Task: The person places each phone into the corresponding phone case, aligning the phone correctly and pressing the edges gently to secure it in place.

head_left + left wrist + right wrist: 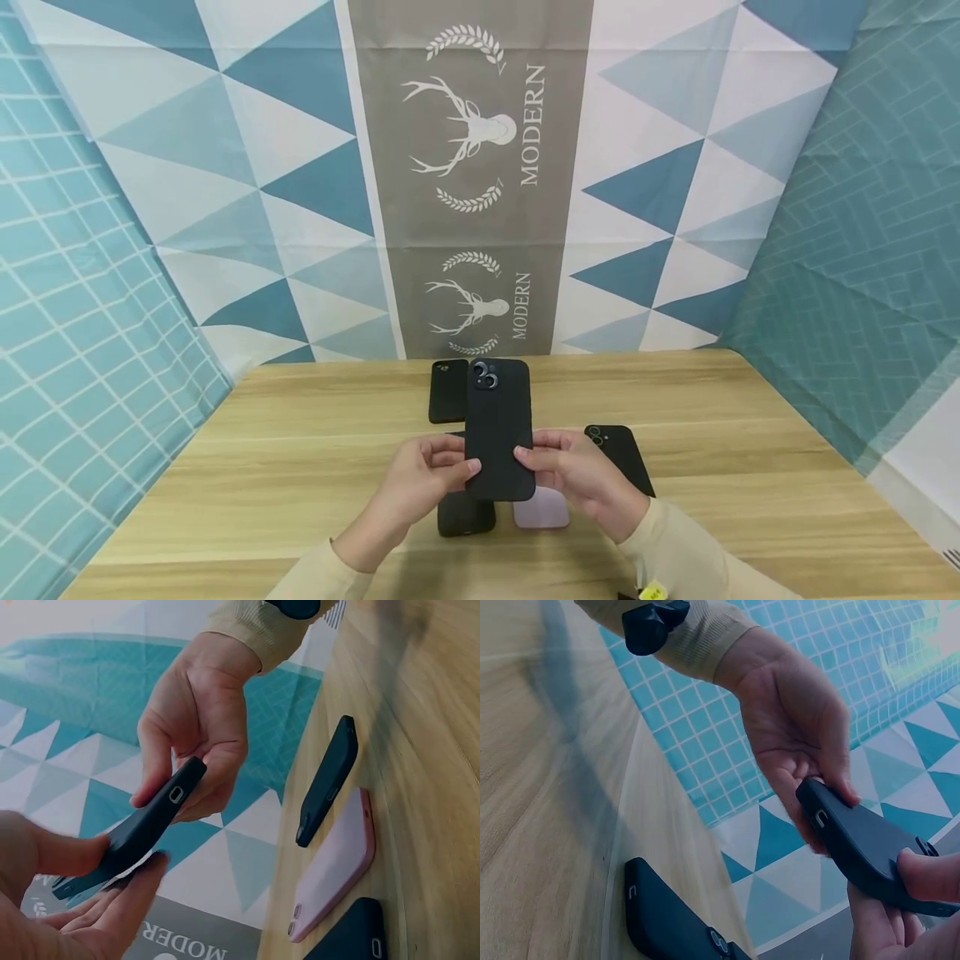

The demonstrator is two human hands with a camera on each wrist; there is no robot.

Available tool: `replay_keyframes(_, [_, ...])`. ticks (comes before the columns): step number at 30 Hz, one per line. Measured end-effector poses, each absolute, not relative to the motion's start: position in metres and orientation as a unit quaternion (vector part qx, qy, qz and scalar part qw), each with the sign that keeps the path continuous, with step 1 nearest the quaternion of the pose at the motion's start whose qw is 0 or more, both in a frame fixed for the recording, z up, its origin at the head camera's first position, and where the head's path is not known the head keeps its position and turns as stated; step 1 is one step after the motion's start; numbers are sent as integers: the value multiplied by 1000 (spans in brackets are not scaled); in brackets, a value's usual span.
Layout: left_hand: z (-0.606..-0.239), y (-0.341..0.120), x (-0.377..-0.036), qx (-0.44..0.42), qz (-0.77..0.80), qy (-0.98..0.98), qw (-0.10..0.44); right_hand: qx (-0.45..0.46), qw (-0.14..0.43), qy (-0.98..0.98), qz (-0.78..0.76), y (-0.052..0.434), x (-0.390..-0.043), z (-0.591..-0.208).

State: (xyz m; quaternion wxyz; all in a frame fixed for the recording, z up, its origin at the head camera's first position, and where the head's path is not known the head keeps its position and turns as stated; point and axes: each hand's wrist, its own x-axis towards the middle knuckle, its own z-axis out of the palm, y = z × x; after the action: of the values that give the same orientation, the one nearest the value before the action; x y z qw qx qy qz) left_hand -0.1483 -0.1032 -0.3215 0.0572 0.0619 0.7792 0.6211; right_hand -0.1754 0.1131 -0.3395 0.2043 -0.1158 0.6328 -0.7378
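Note:
A phone in a matte black case (500, 437), two camera lenses at its top left corner, is held up over the table with its back towards the head camera. My left hand (422, 477) pinches its lower left edge, thumb on the back and fingers behind. On the opposite edge my right hand (579, 477) grips it the same way. The left wrist view shows the held phone (146, 829) edge-on, with a small port opening in its bottom end. Its screen side is hidden from the head view.
On the wooden table (300, 467) below lie a black phone (465, 515) and a lilac-pink one (542, 510), both partly covered. Another black phone (626, 457) lies to the right, and one more black phone (447, 393) at the back. Patterned cloth (472, 167) hangs behind the table.

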Motion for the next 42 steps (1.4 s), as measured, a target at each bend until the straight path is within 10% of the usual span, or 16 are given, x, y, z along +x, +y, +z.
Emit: replay_keyframes(42, [-321,-92,-142,-33,695,718,-10,-84,212,635,-738,113,-186,-318])
